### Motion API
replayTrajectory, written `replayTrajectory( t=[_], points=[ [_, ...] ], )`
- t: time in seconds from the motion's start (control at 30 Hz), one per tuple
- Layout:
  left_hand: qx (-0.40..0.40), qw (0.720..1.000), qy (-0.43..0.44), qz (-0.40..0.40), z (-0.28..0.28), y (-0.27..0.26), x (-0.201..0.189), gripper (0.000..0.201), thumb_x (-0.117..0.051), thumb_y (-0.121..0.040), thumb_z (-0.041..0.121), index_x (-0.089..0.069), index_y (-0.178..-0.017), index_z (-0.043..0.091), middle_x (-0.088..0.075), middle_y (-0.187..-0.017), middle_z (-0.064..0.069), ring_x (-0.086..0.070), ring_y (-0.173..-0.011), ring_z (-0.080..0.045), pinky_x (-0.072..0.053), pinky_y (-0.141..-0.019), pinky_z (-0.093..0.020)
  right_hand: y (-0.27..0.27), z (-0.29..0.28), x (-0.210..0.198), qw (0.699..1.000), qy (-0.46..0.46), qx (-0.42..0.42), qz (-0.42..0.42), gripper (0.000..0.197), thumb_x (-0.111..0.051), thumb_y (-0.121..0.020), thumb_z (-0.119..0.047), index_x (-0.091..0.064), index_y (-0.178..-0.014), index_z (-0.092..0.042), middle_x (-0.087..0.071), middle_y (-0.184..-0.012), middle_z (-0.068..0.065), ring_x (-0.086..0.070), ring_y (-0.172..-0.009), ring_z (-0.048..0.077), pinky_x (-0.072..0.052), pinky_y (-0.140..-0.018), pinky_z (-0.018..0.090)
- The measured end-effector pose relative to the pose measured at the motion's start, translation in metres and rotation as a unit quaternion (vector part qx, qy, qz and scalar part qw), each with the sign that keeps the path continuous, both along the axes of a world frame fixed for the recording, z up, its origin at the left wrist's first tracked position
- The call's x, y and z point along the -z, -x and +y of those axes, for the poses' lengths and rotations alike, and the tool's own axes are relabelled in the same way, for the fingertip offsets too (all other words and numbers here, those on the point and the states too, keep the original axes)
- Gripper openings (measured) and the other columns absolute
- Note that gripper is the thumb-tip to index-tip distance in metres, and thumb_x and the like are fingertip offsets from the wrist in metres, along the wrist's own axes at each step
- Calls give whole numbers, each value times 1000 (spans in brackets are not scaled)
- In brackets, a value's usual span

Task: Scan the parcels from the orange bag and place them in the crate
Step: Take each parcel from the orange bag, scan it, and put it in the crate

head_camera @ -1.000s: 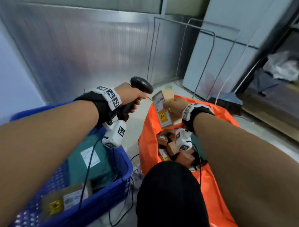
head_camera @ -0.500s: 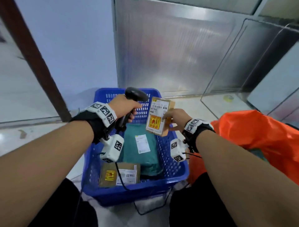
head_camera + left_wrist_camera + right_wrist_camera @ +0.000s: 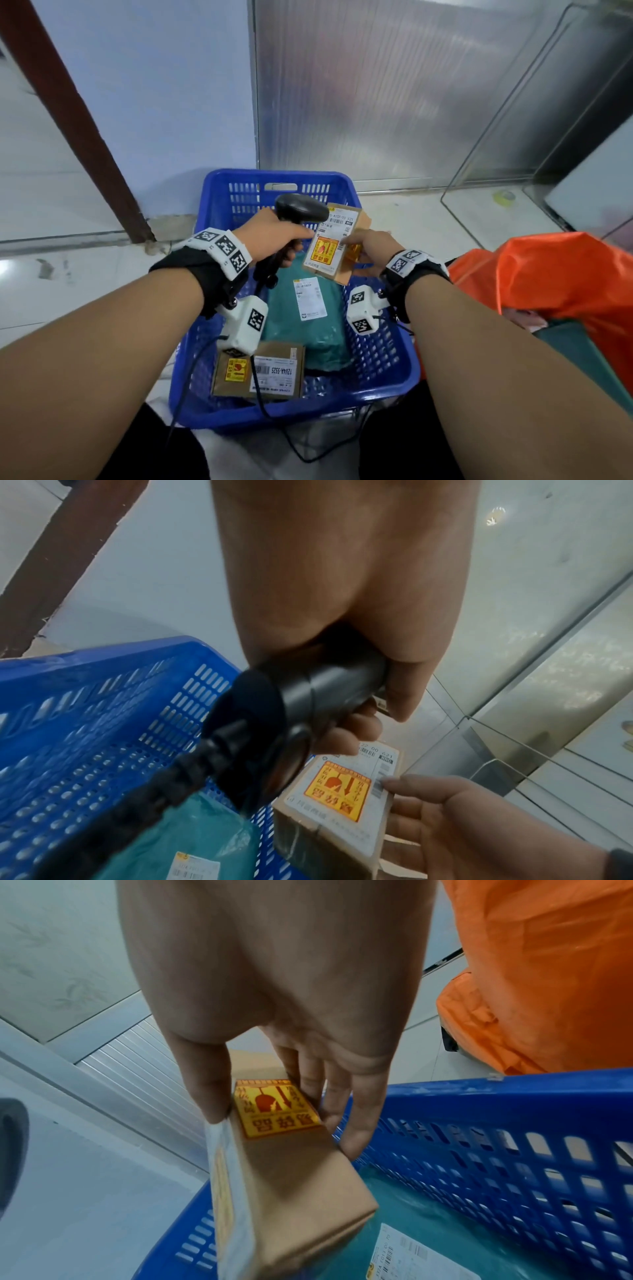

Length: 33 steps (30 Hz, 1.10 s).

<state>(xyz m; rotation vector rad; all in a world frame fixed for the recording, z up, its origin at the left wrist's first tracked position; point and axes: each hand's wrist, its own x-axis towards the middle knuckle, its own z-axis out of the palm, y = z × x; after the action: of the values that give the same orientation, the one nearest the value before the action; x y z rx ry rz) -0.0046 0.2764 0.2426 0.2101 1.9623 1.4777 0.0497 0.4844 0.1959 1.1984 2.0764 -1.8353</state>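
My right hand (image 3: 368,250) grips a small brown cardboard parcel (image 3: 334,245) with a white label and a yellow-red sticker, holding it above the blue crate (image 3: 376,359). My left hand (image 3: 274,236) grips a black handheld scanner (image 3: 299,207) whose head sits right beside the parcel's label. In the left wrist view the scanner (image 3: 291,704) fills the middle and the parcel (image 3: 346,796) lies below it. The right wrist view shows thumb and fingers pinching the parcel (image 3: 291,1172). A teal mailer (image 3: 308,315) and a brown box (image 3: 260,371) lie in the crate. The orange bag (image 3: 548,284) stands at right.
The scanner's black cable (image 3: 191,377) runs over the crate's near left rim and loops on the tiled floor (image 3: 51,294). A corrugated metal panel (image 3: 376,85) and a pale wall stand behind the crate. A dark wooden post (image 3: 68,113) leans at left.
My view and both hands swung left from over the orange bag to above the blue crate. The parcel travelled with my right hand; over the last half second the scanner closed in on it.
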Motion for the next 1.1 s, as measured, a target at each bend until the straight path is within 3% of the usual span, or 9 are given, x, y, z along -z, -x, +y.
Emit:
replayTrajectory(
  t=[0.1, 0.2, 0.3, 0.47, 0.53, 0.77, 0.9, 1.03, 1.1],
  points=[
    [13, 1000, 13, -7, 0, -2, 3, 11, -72, -91, 10, -66, -87, 1, -59, -65, -11, -51, -53, -20, -47, -54, -32, 0, -4, -2, 1000, -6, 19, 1, 45, -77, -77, -24, -62, -117, -10, -68, -109, 12, -65, -97, 29, -59, -67, 40],
    [19, 1000, 22, -9, -1, -3, 3, 15, -73, -91, 9, -67, -97, -3, -58, -69, -13, -51, -54, -20, -46, -55, -33, 2, -1, -1, 1000, -15, 15, 1, 40, -76, -81, -26, -60, -115, -11, -66, -105, 8, -62, -99, 27, -57, -84, 45],
    [36, 999, 38, 8, -2, -3, 2, 17, -73, -90, 9, -66, -101, -2, -60, -71, -14, -52, -55, -20, -48, -56, -34, 3, 2, -3, 1000, -22, 8, 9, 44, -75, -82, -32, -63, -119, -11, -70, -115, 8, -65, -104, 26, -54, -94, 46],
    [76, 993, 78, 46, -7, 0, 6, 20, -76, -89, 13, -67, -99, -2, -66, -73, -14, -59, -56, -21, -55, -62, -36, -2, 9, -6, 999, -41, -7, 26, 70, -79, -80, -38, -42, -138, -25, -61, -127, 4, -62, -112, 30, -51, -92, 49],
    [84, 992, 82, 55, -9, 1, 7, 20, -76, -88, 13, -67, -100, -1, -67, -73, -14, -61, -57, -21, -56, -61, -36, -4, 12, -6, 999, -29, -8, 25, 67, -80, -79, -38, -47, -136, -27, -63, -127, 4, -61, -113, 29, -51, -94, 51],
    [108, 986, 91, 88, -13, 4, 6, 13, -76, -88, 14, -67, -89, 4, -68, -69, -8, -63, -51, -17, -58, -57, -32, -6, 11, -11, 995, -70, -75, 10, 42, -68, -84, -49, -70, -116, -22, -73, -113, 3, -67, -103, 22, -52, -85, 38],
    [110, 984, 97, 100, -13, 1, 7, 14, -76, -88, 16, -67, -86, 5, -68, -64, -5, -62, -49, -16, -56, -55, -32, 2, 27, 16, 992, -91, -83, 41, 56, -63, -71, -59, -65, -121, -34, -70, -121, -1, -65, -108, 23, -48, -103, 49],
    [107, 984, 92, 105, -12, 2, 7, 16, -76, -88, 15, -68, -90, 2, -68, -68, -8, -62, -49, -18, -58, -58, -34, 5, 29, 17, 986, -108, -115, 56, 50, -58, -73, -60, -69, -116, -35, -71, -118, -3, -65, -109, 21, -46, -105, 48],
    [107, 985, 89, 105, -13, 3, 7, 15, -76, -88, 14, -68, -90, 2, -67, -70, -11, -62, -50, -19, -58, -58, -36, -4, 15, -1, 984, -114, -126, 58, 41, -60, -81, -52, -73, -113, -30, -73, -114, -2, -66, -107, 20, -47, -104, 45]
  ],
)
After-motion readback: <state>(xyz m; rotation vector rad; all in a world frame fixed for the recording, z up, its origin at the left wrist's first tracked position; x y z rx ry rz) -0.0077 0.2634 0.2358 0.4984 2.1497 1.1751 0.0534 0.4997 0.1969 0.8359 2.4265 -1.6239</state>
